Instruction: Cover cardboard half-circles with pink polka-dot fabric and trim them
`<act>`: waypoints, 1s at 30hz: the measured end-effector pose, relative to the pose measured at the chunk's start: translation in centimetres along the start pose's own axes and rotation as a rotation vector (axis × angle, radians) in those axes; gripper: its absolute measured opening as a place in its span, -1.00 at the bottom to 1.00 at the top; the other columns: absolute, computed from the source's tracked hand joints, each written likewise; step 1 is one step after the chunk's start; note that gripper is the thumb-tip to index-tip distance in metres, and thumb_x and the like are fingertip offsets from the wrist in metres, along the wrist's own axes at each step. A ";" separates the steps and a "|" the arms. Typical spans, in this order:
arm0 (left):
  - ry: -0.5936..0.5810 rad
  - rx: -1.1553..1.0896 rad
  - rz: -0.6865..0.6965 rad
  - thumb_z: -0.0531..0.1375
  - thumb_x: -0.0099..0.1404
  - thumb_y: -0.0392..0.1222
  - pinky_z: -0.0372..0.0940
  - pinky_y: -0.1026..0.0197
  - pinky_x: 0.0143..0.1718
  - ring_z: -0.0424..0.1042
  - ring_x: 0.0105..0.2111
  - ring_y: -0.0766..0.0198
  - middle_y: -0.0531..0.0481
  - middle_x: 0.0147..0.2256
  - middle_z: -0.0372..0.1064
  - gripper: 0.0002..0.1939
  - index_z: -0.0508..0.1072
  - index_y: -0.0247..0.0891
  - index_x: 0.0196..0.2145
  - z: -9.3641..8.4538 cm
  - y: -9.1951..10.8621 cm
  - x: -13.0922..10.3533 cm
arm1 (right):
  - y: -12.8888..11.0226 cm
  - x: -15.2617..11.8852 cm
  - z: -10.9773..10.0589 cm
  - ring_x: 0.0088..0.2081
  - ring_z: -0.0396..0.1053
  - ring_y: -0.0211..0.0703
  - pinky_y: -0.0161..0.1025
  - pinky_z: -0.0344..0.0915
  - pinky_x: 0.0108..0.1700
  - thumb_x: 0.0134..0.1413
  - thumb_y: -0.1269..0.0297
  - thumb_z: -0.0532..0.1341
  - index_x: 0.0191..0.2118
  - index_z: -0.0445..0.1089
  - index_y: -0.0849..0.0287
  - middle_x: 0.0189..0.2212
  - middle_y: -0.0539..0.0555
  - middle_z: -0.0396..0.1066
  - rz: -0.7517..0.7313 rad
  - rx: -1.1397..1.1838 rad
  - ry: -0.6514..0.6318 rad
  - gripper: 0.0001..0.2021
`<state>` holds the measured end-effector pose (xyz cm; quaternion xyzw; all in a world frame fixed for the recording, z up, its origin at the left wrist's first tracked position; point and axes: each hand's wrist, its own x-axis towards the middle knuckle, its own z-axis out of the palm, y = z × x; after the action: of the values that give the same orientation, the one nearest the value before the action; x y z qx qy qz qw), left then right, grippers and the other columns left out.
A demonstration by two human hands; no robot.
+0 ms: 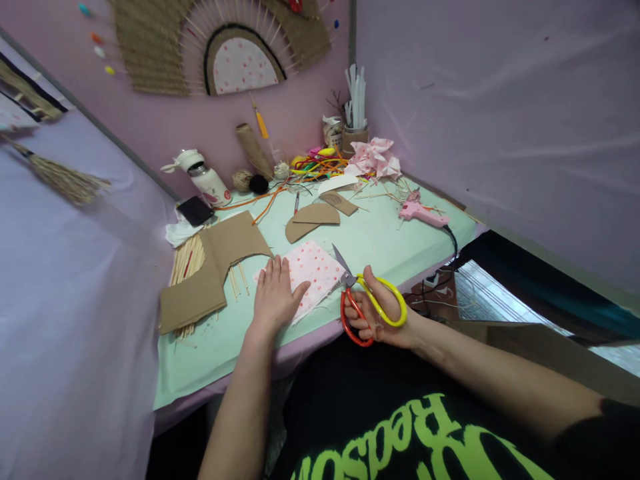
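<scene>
My left hand (277, 297) lies flat with spread fingers on a piece of pink dotted fabric (320, 270) near the table's front edge. In my right hand (383, 317) is a pair of scissors (350, 280) with one yellow and one red handle. The scissor blades are parted and reach the right corner of the fabric. Whether fabric lies between the blades I cannot tell. Just behind the fabric rest two cut cardboard half-rounds (317, 215), one overlapping the other. Left of my left hand, a cut cardboard sheet (200, 303) lies over thin wooden sticks (187, 260).
A pink glue gun (423, 212) sits at the right with its cord over the edge. Along the back are a white bottle (210, 183), a phone (196, 209), twine balls (243, 180), coloured strands (320, 167) and crumpled pink fabric (375, 159). Walls enclose the table.
</scene>
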<state>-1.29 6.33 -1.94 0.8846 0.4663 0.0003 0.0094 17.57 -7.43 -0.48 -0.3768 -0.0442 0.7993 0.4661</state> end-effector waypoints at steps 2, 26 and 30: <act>-0.006 0.000 -0.003 -0.10 0.39 0.22 -0.14 -0.15 0.34 -0.20 0.37 -0.09 -0.34 0.37 -0.19 -0.18 -0.03 -0.51 0.34 -0.1 0.1 0.0 | 0.2 0.0 0.1 -0.73 0.05 -0.38 -0.44 -0.04 -0.73 0.03 -0.47 -0.16 -0.49 0.25 0.20 -0.70 -0.07 0.16 -0.016 -0.004 0.042 -0.26; -0.024 -0.015 -0.005 -0.14 0.38 0.27 -0.17 -0.13 0.34 -0.23 0.38 -0.09 -0.32 0.38 -0.22 -0.16 -0.05 -0.48 0.35 -0.1 0.1 -0.1 | 0.7 -0.4 0.6 -0.75 -0.07 -0.47 -0.53 -0.13 -0.79 0.10 -0.39 -0.06 -0.53 0.21 0.21 -0.72 -0.12 0.08 -0.143 -0.019 0.104 -0.33; -0.017 -0.026 -0.001 -0.15 0.38 0.27 -0.18 -0.13 0.34 -0.23 0.38 -0.09 -0.31 0.38 -0.22 -0.15 -0.06 -0.48 0.35 0.0 0.0 -0.1 | 0.5 -0.4 0.8 -0.78 -0.16 -0.52 -0.58 -0.16 -0.82 0.15 -0.34 -0.06 -0.56 0.18 0.21 -0.75 -0.15 0.03 -0.136 -0.014 0.140 -0.36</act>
<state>-1.36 6.29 -1.92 0.8841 0.4666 -0.0013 0.0248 16.87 -7.78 0.10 -0.4313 -0.0424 0.7372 0.5184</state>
